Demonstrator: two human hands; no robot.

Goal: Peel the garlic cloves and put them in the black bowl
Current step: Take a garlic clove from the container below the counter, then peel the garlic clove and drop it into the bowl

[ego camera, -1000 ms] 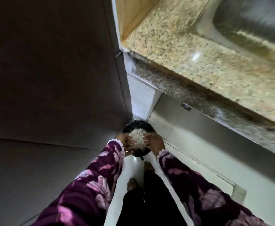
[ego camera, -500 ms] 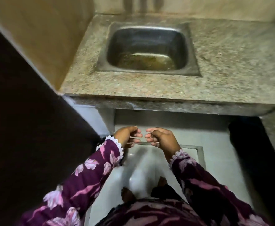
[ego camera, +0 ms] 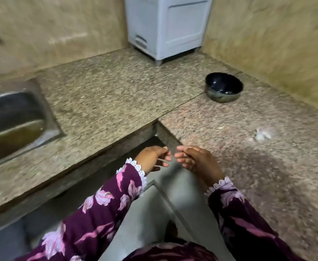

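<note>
Since the earlier frame, the view was swung right, revealing the black bowl (ego camera: 223, 87) on the surface (ego camera: 229, 140). Both hands (ego camera: 173, 160) were held fingertip to fingertip, loosely curled; whether anything was gripped could not be told.

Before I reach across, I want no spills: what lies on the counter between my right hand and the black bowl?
Head view: only bare speckled counter lies between the right hand and the black bowl.

View swung right; black bowl (ego camera: 223, 87) now on counter, hands off it.
</note>
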